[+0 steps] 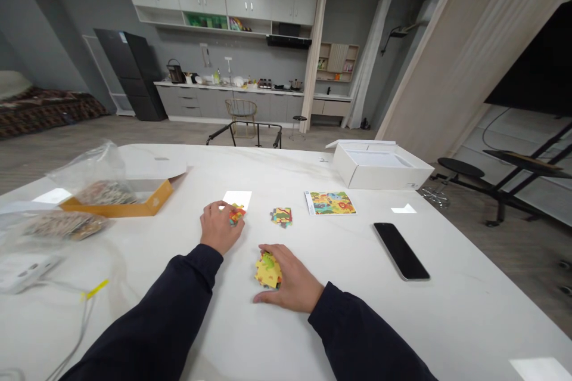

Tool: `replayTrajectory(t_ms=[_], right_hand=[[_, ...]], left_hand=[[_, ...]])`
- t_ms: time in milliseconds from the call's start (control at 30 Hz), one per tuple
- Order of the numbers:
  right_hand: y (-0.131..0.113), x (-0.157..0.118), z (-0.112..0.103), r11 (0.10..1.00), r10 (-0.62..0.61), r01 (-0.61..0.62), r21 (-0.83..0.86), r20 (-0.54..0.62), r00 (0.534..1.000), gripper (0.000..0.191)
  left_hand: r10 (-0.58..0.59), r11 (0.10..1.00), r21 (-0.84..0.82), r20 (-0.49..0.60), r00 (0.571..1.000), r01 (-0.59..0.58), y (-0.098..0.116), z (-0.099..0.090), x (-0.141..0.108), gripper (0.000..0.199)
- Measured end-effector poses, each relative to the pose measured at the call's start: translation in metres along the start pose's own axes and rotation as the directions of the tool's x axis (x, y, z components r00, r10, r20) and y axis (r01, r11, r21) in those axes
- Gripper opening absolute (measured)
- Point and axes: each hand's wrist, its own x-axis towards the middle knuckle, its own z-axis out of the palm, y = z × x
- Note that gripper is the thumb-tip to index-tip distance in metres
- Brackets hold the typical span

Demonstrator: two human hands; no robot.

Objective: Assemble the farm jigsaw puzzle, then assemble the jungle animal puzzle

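Left hand (221,228) is curling closed around small jigsaw pieces (236,214); right hand (290,278) is cupping a yellow jigsaw stack (267,270).

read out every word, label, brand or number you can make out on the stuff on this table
White cardboard box, small label on its side: too small to read.
Orange box, marks on its rim: too blurred to read.
No other text is legible.

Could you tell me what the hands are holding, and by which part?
The right hand cups a puzzle stack by its side; the left hand covers other pieces, hold unclear.
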Motion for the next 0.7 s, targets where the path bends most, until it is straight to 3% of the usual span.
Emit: replayTrajectory(t_ms=[100,167,233,367,467,600,633,700], right_hand=[[0.000,0.001,0.000,1.000,-0.006,0.006,-0.006,-0.011,1.000,0.098],[0.000,0.001,0.001,1.000,-0.019,0.019,-0.004,-0.017,1.000,0.097],[0.001,0.002,0.001,0.999,-0.035,0.035,0.004,-0.019,0.999,0.098],[0.002,0.002,0.001,0.999,-0.036,0.036,0.019,-0.020,0.999,0.099],[0.002,0.002,0.000,1.000,-0.014,0.014,0.025,-0.013,1.000,0.099],[0.002,0.000,0.000,0.996,0.062,-0.061,0.065,-0.014,0.998,0.107],[0.001,0.000,-0.001,0.994,0.076,-0.075,0.079,-0.015,0.997,0.111],[0.000,0.000,-0.002,0.990,0.092,-0.090,0.113,-0.016,0.996,0.116]], left_hand=[[0.200,0.972,-0.130,0.016,0.980,-0.197,0.024,0.006,0.004,0.023],[0.364,0.903,-0.274,0.080,0.928,-0.331,0.042,0.018,0.008,0.029],[0.441,0.855,-0.373,0.155,0.884,-0.361,0.055,0.034,0.012,0.037],[0.381,0.862,-0.445,0.253,0.889,-0.243,0.065,0.059,0.015,0.041],[0.329,0.841,-0.504,0.192,0.925,-0.195,0.065,0.058,0.018,0.040],[0.089,0.779,-0.626,0.034,0.995,-0.048,0.063,0.030,0.014,0.029],[0.060,0.750,-0.660,0.004,0.998,-0.043,0.061,0.020,0.010,0.026],[0.115,0.696,-0.711,-0.028,0.993,-0.101,0.057,-0.002,-0.005,0.024]])
